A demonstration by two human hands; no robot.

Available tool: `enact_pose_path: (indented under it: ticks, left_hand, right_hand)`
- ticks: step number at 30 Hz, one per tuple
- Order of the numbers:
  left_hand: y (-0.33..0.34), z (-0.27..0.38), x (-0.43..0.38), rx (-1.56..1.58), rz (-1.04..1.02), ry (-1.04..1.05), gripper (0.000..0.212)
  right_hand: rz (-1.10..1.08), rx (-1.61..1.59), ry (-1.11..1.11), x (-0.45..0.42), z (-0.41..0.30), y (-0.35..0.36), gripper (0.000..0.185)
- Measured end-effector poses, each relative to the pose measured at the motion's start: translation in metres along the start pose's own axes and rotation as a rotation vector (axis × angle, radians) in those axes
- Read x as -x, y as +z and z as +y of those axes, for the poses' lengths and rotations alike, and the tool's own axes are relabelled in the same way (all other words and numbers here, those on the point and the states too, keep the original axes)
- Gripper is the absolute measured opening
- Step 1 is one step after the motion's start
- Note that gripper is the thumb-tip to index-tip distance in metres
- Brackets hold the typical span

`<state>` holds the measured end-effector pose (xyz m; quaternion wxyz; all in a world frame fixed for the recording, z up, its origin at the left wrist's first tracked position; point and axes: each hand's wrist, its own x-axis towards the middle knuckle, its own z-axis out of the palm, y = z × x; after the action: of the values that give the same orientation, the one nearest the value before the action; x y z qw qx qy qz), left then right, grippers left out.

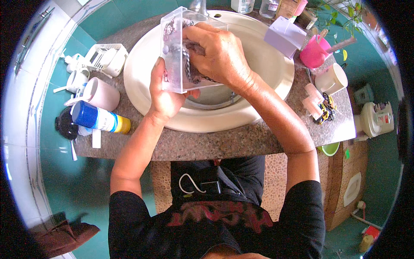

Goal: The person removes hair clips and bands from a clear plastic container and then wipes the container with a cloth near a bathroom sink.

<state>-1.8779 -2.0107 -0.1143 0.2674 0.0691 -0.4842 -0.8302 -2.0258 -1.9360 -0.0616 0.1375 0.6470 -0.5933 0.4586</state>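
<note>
My left hand point(166, 100) grips a clear plastic box point(172, 51) from below and the side, thumb against its printed wall. The box is tilted above the oval cream washbasin point(142, 81). My right hand point(221, 53) reaches into the box with its fingers bent. Beside those fingers, inside the box, lies a black-and-white braided cord point(187, 63) among dark items too blurred to name. My right fingertips are hidden, so whether they grip anything is unclear.
A lilac box point(284, 35) rests at the basin's right rim, near a pink cup point(312, 55), a white mug point(331, 79) and hair ties point(326, 108). Left on the granite counter point(194, 142) are a blue-and-yellow can point(100, 117), a pale cup point(103, 94) and a white basket point(106, 60). A faucet point(198, 6) stands behind.
</note>
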Motion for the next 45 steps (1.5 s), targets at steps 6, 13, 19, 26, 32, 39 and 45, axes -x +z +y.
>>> enact_pose_path:
  ticks: [6,13,19,26,32,39,45]
  left_hand:
    - [-0.007,0.007,-0.004,0.073,0.234,0.197,0.063]
    - [0.002,0.013,-0.004,-0.278,0.151,0.273,0.085]
    - [-0.005,0.006,-0.002,-0.125,0.054,0.083,0.097]
    - [-0.01,0.006,-0.001,0.123,-0.037,-0.055,0.072]
    - [0.011,0.01,-0.006,0.023,0.239,0.109,0.082]
    - [-0.002,0.019,-0.014,-0.362,-0.093,0.231,0.109]
    - [0.003,0.012,-0.007,-0.562,-0.141,0.31,0.126]
  right_hand:
    - [-0.284,-0.22,-0.043,0.003,-0.008,0.004,0.03]
    - [-0.296,0.38,-0.079,0.002,-0.002,-0.008,0.02]
    - [-0.02,0.431,-0.06,-0.008,0.003,-0.01,0.014]
    - [-0.049,0.041,-0.031,0.002,-0.015,-0.001,0.019]
    - [-0.584,-0.302,-0.062,-0.013,0.01,-0.03,0.032]
    - [-0.157,-0.752,0.554,-0.025,0.027,-0.131,0.033]
    - [-0.204,-0.467,0.283,-0.026,0.033,-0.097,0.041]
